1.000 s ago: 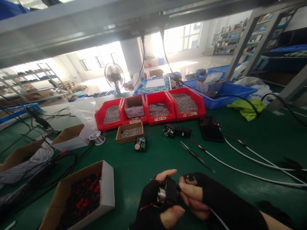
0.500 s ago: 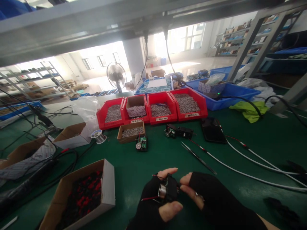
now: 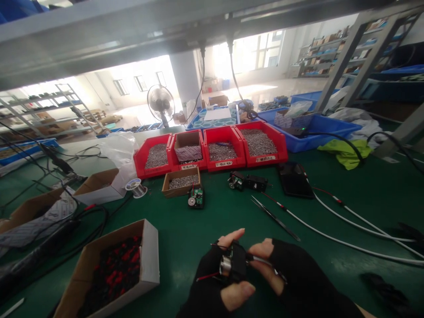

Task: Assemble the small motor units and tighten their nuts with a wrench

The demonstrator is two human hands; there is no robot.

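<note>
My left hand [image 3: 228,282], in a black fingerless glove, grips a small black motor housing [image 3: 237,263] between thumb and fingers. A silver cylindrical motor with a red and a dark wire shows on the housing's left side. My right hand [image 3: 271,265], gloved the same way, pinches a slim silver metal tool [image 3: 263,259], its kind unclear, pointing at the housing's right side; whether it touches is hidden. Beyond my hands lie a black unit with a green circuit board [image 3: 196,197] and another such unit [image 3: 236,181]. Tweezers [image 3: 275,218] lie on the green mat.
Four red bins of small metal parts, among them one bin [image 3: 221,152], stand behind a small cardboard tray [image 3: 180,183]. A box of red and black pieces [image 3: 150,256] is at left, near a solder spool [image 3: 136,189]. White cables [image 3: 331,238] cross the right side.
The silver tool in my right hand now shows lengthwise between the fingers, and that hand has turned slightly. My left hand and the housing have shifted slightly right.
</note>
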